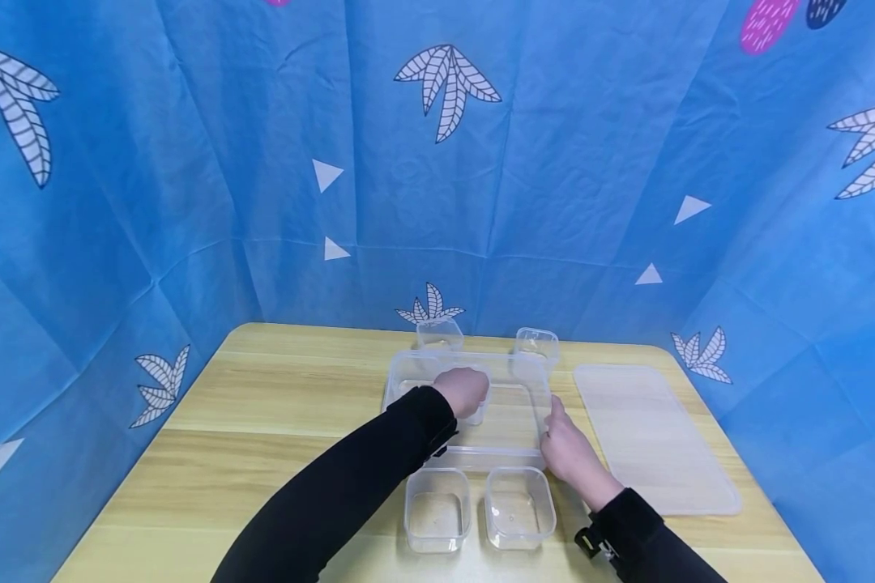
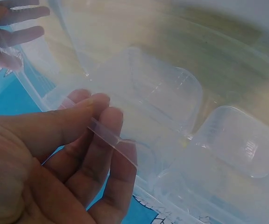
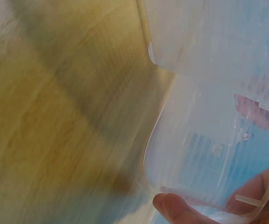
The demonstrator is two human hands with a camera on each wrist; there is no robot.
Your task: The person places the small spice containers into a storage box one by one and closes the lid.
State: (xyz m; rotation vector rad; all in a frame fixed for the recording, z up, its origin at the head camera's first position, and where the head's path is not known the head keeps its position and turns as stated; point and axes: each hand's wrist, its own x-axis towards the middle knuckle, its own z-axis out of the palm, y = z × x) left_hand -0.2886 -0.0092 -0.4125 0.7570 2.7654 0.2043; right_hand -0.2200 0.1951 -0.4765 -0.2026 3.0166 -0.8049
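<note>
A large clear plastic box (image 1: 484,460) stands mid-table. My left hand (image 1: 463,391) reaches into it and pinches the thin rim of a small clear plastic box (image 1: 475,416), partly hidden under the hand. In the left wrist view, the thumb and fingers of that left hand (image 2: 85,154) grip the clear edge from both sides. At the large box's right wall is my right hand (image 1: 572,447), holding it near the front corner. The right wrist view shows its fingers (image 3: 174,207) around the clear corner.
Two small clear boxes, one at left (image 1: 437,514) and one at right (image 1: 520,512), stand before the large box. Behind it are two more, a left one (image 1: 440,333) and a right one (image 1: 537,343). A flat translucent lid (image 1: 655,437) lies at right. A blue curtain (image 1: 437,202) surrounds the table.
</note>
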